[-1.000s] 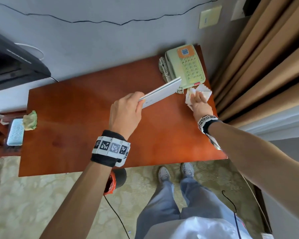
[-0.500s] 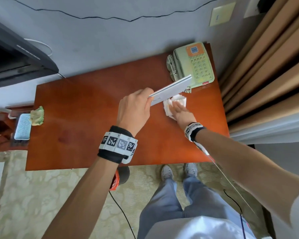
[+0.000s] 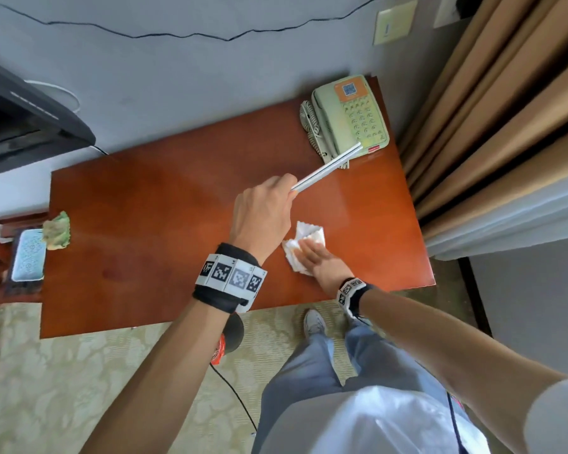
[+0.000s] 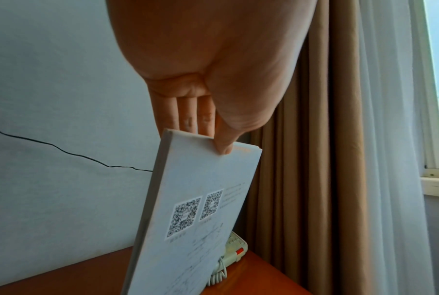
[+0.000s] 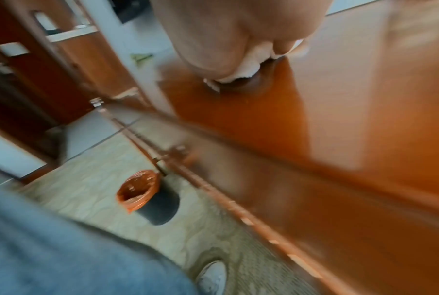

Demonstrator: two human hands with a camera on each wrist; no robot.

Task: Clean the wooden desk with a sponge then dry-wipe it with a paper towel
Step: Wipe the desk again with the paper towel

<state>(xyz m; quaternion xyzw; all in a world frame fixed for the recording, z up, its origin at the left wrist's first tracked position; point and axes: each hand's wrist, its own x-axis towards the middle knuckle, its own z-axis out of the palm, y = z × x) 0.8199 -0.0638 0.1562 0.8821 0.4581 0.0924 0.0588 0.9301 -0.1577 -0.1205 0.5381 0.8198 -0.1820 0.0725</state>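
Dry-wipe stage, judging by the layout: the right hand (image 3: 312, 253) lies flat, fingers straight, pressing a crumpled white paper towel (image 3: 304, 239) onto the wooden desk (image 3: 145, 224), right of centre and toward the front edge. The left hand (image 3: 261, 217) pinches a thin white booklet (image 3: 325, 168) by one end, thumb on the cover and fingers behind, holding it off the desk so the surface beneath is free. The right wrist view is motion-blurred; the towel shows there only as a white wad under the palm (image 5: 241, 71).

The sponge (image 3: 57, 231), green and bunched, sits at the desk's left edge beside a blue tray (image 3: 28, 257), well apart from both hands.

To do the step well: keep the palm flat and pressure even, and make overlapping strokes along the desk's long side. Refold the towel if it goes damp. Wipe up to the phone (image 3: 351, 116) in the back right corner, and cover the left part too, which looks untouched by the towel. Keep the booklet raised until its spot is dry.

Orientation: the towel has no clear long axis, being a rough wad. The booklet's long axis runs from the left hand up and right toward the phone, its far end over the phone's front corner. The desk's long axis runs left to right.
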